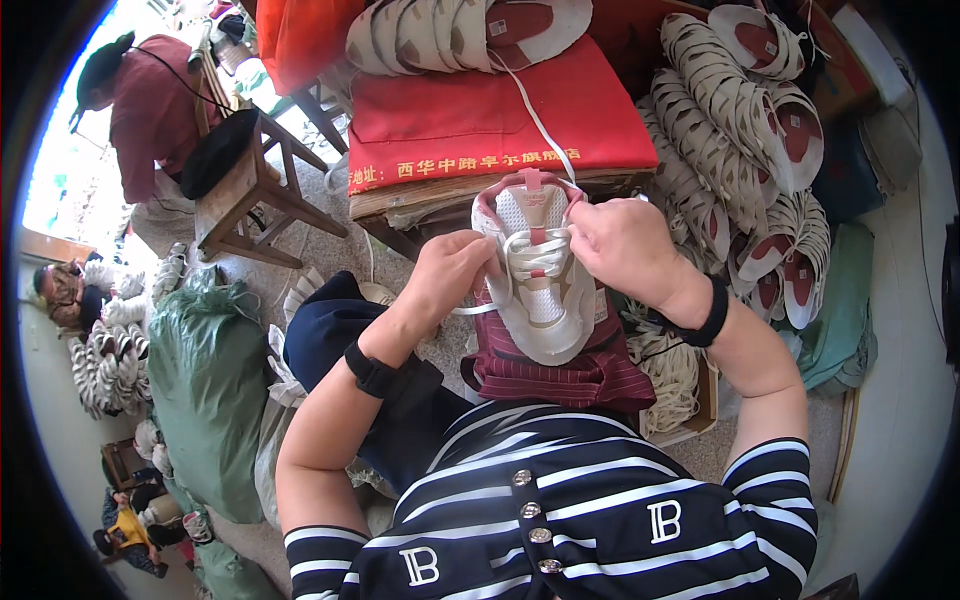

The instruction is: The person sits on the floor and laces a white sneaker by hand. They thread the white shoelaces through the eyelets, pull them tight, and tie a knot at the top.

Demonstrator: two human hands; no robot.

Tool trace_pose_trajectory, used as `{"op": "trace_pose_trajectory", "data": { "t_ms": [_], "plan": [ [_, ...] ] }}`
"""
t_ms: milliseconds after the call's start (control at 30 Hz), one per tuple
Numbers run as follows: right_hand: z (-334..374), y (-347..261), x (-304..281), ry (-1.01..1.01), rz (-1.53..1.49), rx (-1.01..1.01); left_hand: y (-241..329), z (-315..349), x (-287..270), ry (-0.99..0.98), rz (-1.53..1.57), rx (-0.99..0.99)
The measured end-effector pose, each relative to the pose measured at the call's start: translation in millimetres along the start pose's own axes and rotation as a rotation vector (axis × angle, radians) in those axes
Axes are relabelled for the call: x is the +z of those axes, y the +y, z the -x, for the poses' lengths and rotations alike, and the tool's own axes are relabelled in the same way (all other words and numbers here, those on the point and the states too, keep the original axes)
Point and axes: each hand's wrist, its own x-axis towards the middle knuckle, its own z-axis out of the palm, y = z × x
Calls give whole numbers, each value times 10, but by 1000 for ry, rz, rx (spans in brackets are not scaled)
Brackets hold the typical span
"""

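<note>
A white shoe upper (550, 330) with a pink lining and tongue tab lies in front of me, its toe pointing toward my body. White shoelace (530, 255) crosses its middle in several rows. My left hand (450, 275) is closed in a pinch on the upper's left eyelet edge, and a length of lace hangs below those fingers. On the other side my right hand (630, 250) is closed near the collar, where a long lace strand runs up over the red cloth. Its fingertips pinch the lace; the eyelet beneath them is hidden.
Red cloth (450, 120) covers a wooden bench bearing nested shoe uppers (430, 35). More stacked uppers (740, 120) stand at the right, above a box of laces (675, 385). Left are a wooden stool (260, 190), a green sack (205, 390) and a person in dark red (155, 110).
</note>
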Motion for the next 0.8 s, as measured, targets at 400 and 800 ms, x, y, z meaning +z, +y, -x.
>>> {"op": "trace_pose_trajectory", "data": {
  "t_ms": [400,800],
  "plan": [
    [-190,95,-372,-105,-68,-284,606,39,-69,142,-1054,653],
    [-232,453,-223,-225,-268,-254,547,-68,-469,-292,-678,470]
  ]
}}
